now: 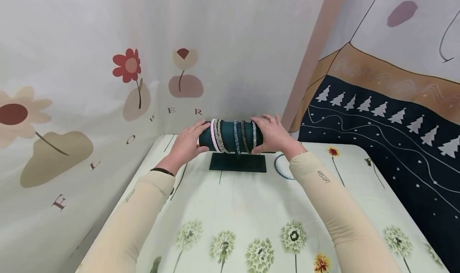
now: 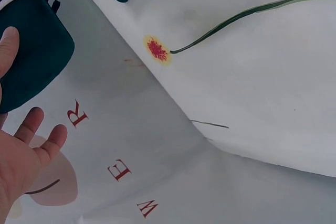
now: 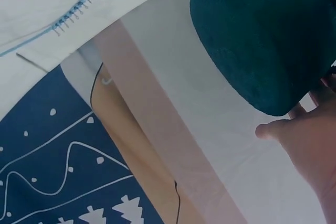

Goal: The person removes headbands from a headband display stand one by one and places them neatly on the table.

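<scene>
A dark green padded headband stand (image 1: 227,135) stands on the table, and several headbands arch over its roll. At the roll's left end is a pale pink headband (image 1: 214,135) beside glittery ones; a blue headband (image 1: 236,136) sits near the middle. My left hand (image 1: 187,143) grips the left end, its thumb on the near side and fingers over the top; two fingers stick out in the left wrist view. My right hand (image 1: 273,134) holds the right end likewise, its thumb and fingertip by a silvery headband (image 1: 254,134). Whether they touch that headband, I cannot tell.
To the right of the stand's base (image 1: 237,163), a light blue toothed headband (image 1: 279,170) lies on the flower-print tablecloth (image 1: 233,201), partly behind my right wrist. Printed curtains (image 1: 230,45) hang close behind and to the left. Dark patterned fabric (image 1: 381,145) covers the right side.
</scene>
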Available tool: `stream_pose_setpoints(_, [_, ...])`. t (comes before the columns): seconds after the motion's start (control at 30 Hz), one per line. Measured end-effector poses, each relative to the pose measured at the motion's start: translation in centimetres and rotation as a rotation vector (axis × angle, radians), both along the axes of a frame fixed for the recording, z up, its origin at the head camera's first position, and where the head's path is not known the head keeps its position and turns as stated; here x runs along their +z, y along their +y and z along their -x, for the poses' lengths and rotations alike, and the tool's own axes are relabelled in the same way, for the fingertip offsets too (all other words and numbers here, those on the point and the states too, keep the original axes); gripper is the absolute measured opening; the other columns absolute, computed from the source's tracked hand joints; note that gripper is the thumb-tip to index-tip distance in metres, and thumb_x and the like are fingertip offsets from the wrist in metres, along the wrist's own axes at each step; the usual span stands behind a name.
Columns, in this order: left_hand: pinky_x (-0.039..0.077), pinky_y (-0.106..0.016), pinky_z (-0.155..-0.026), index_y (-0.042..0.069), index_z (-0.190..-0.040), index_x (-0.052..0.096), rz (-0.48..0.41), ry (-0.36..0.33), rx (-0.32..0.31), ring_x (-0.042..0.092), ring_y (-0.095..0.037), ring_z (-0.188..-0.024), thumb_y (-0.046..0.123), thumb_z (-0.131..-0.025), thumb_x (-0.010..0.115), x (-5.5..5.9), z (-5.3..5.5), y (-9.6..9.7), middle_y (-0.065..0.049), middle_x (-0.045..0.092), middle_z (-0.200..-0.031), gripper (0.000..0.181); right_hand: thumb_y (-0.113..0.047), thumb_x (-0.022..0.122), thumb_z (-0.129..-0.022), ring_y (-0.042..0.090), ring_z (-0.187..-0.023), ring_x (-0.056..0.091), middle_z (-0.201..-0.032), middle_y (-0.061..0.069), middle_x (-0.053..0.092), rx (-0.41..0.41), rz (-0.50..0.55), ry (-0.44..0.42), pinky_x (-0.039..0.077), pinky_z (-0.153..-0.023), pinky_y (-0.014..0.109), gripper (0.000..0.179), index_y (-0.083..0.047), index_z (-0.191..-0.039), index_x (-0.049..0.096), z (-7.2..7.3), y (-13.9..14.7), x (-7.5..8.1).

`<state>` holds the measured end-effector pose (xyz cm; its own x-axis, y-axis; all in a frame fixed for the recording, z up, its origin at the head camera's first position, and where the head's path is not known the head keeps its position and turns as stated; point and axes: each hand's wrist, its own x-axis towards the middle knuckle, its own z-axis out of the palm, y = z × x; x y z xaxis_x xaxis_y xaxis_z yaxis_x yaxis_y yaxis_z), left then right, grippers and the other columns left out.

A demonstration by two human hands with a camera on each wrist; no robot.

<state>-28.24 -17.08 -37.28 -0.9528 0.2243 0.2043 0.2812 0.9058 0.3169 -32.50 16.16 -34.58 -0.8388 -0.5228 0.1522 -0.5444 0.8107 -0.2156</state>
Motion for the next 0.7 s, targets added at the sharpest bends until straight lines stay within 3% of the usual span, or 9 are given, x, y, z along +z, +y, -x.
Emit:
stream_pose_setpoints(0.17, [0.034, -0.066, -0.127, 0.025, -0.169, 0.033, 0.006, 0.003, -0.001, 0.038, -0.043, -0.155, 0.03, -0.093, 0.085, -0.12, 0.04, -0.07, -0.006, 0.025, -0.179, 0.092, -0.047, 0.097, -0.074, 0.041, -0.163, 0.021, -0.167, 0.018, 0.045, -0.002, 0.014, -0.015, 0.003, -0.134, 0.069, 0.121, -0.012, -0.168, 0.029, 0.13, 0.01, -0.04])
stream_pose_setpoints(0.43, [0.034, -0.067, -0.126, 0.026, -0.169, 0.032, 0.009, -0.003, -0.002, 0.038, -0.044, -0.155, 0.031, -0.094, 0.085, -0.37, 0.07, 0.0, -0.006, 0.025, -0.179, 0.092, -0.052, 0.096, -0.075, 0.041, -0.161, 0.025, -0.169, 0.016, 0.042, 0.009, -0.069, -0.014, 0.002, -0.133, 0.07, 0.127, -0.011, -0.17, 0.023, 0.31, -0.17, -0.26])
stream_pose_setpoints(0.7, [0.035, -0.066, -0.126, 0.026, -0.169, 0.033, 0.008, 0.007, -0.005, 0.039, -0.044, -0.154, 0.03, -0.094, 0.085, -0.18, 0.08, -0.11, -0.005, 0.024, -0.18, 0.092, -0.065, 0.095, -0.069, 0.041, -0.161, 0.024, -0.174, 0.011, 0.036, -0.015, -0.177, 0.073, -0.001, -0.132, 0.072, 0.136, -0.019, -0.172, 0.02, 0.56, -0.04, -0.87])
